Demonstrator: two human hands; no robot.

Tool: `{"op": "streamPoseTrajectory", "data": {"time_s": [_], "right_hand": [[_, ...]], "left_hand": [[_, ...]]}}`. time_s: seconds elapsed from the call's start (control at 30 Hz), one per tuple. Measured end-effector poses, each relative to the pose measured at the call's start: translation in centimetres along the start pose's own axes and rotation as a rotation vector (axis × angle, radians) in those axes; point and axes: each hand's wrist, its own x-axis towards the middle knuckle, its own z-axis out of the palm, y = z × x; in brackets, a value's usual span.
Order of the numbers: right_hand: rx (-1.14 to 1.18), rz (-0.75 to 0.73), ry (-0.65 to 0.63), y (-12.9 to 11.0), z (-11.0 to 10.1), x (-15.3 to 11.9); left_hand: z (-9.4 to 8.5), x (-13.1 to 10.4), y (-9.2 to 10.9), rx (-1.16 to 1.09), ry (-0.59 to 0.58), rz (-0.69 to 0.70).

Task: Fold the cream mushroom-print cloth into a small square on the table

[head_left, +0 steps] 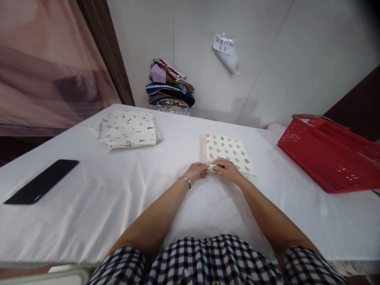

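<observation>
A folded white cloth (228, 149) with small grey prints and a few coloured marks lies flat on the white-covered table in front of me. My left hand (196, 171), a bracelet at its wrist, pinches the cloth's near left corner. Close beside it, my right hand (228, 170) grips the near edge, its fingers curled over the fabric. Under the white top layer a pinkish layer shows along the left side. The fingertips of both hands are partly hidden by the folds.
To the left lies a pile of folded patterned cloths (130, 130). A flat black object (43, 182) rests nearer the left edge. On the right stands a red plastic basket (323, 154). Stacked clothes (170, 89) sit beyond the table by the wall, where a paper note (224, 44) hangs.
</observation>
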Motion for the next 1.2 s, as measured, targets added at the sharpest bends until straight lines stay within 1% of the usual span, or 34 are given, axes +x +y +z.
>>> {"op": "streamPoseTrajectory", "data": {"time_s": [0.13,0.2,0.27,0.33,0.43,0.5,0.53,0.7,0.83,0.9,1.03,1.1,1.2], "right_hand": [[-0.128,-0.078,0.025,-0.5,0.5,-0.5],[-0.189,-0.123,0.059,-0.8,0.8,-0.7],[-0.205,-0.136,0.096,-0.9,1.0,-0.7],[-0.174,-0.117,0.128,-0.9,1.1,-0.6],[-0.109,-0.036,0.204,-0.7,1.2,-0.3],[-0.108,0.001,0.272,-0.8,1.5,-0.2],[-0.127,-0.005,0.288,-0.9,1.7,-0.2],[-0.334,-0.162,0.247,-1.5,3.0,-0.8],[-0.453,-0.225,0.185,-1.4,3.2,-1.2],[-0.415,-0.204,0.190,-1.2,3.0,-1.1],[-0.183,-0.047,0.278,-0.8,2.5,-0.5],[-0.090,0.011,0.309,-0.5,2.2,-0.4],[-0.035,0.029,0.317,-0.4,2.1,-0.3]], "left_hand": [[0.0,-0.1,0.0,-0.010,-0.024,0.002],[-0.1,-0.1,0.1,-0.014,-0.037,0.009],[-0.1,-0.1,0.0,-0.014,-0.037,0.015],[-0.1,-0.1,0.0,-0.011,-0.031,0.014],[-0.2,-0.1,0.0,-0.006,-0.027,0.009],[-0.2,-0.2,0.1,-0.006,-0.026,0.011],[-0.1,-0.2,0.2,-0.008,-0.027,0.012],[-0.1,-0.5,0.4,-0.034,-0.050,0.010],[-0.3,-0.4,0.3,-0.062,-0.082,0.009],[-0.4,-0.3,0.3,-0.077,-0.088,0.001],[-0.4,-0.2,0.3,-0.069,-0.080,0.001],[-0.2,-0.3,0.3,-0.044,-0.041,0.010],[0.4,-0.4,0.2,0.001,0.036,0.011]]}}
